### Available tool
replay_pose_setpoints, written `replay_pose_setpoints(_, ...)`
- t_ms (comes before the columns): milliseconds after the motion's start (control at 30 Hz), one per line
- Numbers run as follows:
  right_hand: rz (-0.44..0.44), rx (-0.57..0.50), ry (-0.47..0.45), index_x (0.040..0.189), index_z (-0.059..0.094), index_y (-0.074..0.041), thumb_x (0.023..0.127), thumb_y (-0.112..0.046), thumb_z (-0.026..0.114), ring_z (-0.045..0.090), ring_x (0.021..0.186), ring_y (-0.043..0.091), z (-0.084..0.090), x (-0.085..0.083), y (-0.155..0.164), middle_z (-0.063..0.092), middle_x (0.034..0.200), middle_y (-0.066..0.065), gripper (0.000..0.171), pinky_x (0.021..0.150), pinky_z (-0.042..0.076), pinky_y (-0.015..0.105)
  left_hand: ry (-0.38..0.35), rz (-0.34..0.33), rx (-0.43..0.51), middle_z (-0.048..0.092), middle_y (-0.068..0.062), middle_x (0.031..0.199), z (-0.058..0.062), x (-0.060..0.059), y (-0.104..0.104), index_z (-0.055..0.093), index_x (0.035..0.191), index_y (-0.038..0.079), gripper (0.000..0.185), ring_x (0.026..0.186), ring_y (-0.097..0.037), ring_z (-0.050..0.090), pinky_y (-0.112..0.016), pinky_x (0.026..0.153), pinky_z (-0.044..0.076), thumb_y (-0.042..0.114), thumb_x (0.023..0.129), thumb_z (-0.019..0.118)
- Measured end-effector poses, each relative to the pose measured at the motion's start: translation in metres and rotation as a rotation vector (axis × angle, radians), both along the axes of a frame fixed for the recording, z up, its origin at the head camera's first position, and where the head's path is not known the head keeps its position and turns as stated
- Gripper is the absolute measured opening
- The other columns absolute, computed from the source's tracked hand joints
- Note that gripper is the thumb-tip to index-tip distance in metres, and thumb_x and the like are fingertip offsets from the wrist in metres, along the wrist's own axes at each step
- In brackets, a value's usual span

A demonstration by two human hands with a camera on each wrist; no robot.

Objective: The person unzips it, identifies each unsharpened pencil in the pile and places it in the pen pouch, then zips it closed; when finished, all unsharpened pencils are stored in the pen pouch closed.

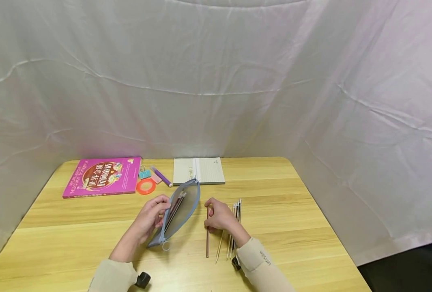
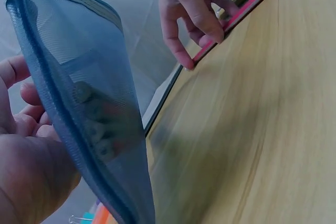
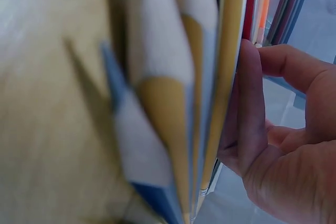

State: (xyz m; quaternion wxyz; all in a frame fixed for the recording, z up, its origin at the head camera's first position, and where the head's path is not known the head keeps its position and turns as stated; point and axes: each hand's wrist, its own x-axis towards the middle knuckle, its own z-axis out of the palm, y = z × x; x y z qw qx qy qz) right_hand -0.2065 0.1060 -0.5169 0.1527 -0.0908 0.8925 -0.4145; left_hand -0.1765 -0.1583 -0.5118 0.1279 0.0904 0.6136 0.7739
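Observation:
My left hand [image 1: 148, 217] holds a blue-grey mesh zip pouch [image 1: 189, 205] by one side of its mouth, which gapes toward the right. Several dark pencils [image 1: 175, 211] show inside; through the mesh in the left wrist view their ends [image 2: 94, 124] look blurred. To the right of the pouch, my right hand [image 1: 221, 217] has thumb and fingers on a reddish pencil [image 1: 207, 243] low over the table. Beside and partly under the right wrist lies a group of sharpened pencils [image 1: 232, 245], whose points [image 3: 163, 40] loom close in the right wrist view.
At the back left of the wooden table [image 1: 292, 243] lies a pink book [image 1: 128, 178]. Next to it are an orange tape roll [image 1: 145, 186], teal binder clips [image 1: 144, 174], a pink piece [image 1: 156, 179] and a purple pen [image 1: 161, 175]. A notepad [image 1: 210, 170] lies behind the pouch.

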Motion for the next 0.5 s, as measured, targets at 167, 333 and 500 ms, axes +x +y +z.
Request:
replay_pose_setpoints(167,-0.007,-0.006,-0.019,0.130,0.057,-0.001,0.074,0.008,0.077,0.066,0.048,0.016,0.0011,0.0002,-0.0009,0.052,0.082,0.005,0.060,0.049,0.059,0.031,-0.001,-0.004,-0.015,0.054,0.010,0.069,-0.0014,0.0007,0.0006,0.056,0.096,0.008,0.009,0.049,-0.004,0.045,-0.015,0.045,0.033,0.013,0.104,0.052)
replay_pose_setpoints(333,-0.018,-0.014,-0.015,0.126,0.061,-0.001,0.077,0.006,0.077,0.064,0.048,0.016,0.0008,-0.0002,0.0020,0.056,0.078,0.004,0.053,0.050,0.058,0.031,-0.006,0.003,-0.030,0.053,0.010,0.068,-0.0025,0.0019,0.0012,0.056,0.095,0.011,0.010,0.049,-0.003,0.045,-0.015,0.045,0.033,0.013,0.103,0.053)
replay_pose_setpoints(500,-0.053,-0.142,-0.061,0.124,0.061,0.001,0.080,0.009,0.073,0.063,0.052,0.016,0.0023,0.0013,0.0048,0.055,0.079,0.006,0.047,0.052,0.060,0.034,-0.021,0.007,-0.038,0.054,0.009,0.068,-0.0043,0.0027,0.0013,0.056,0.096,0.009,0.009,0.050,-0.004,0.045,-0.016,0.045,0.033,0.014,0.103,0.053)
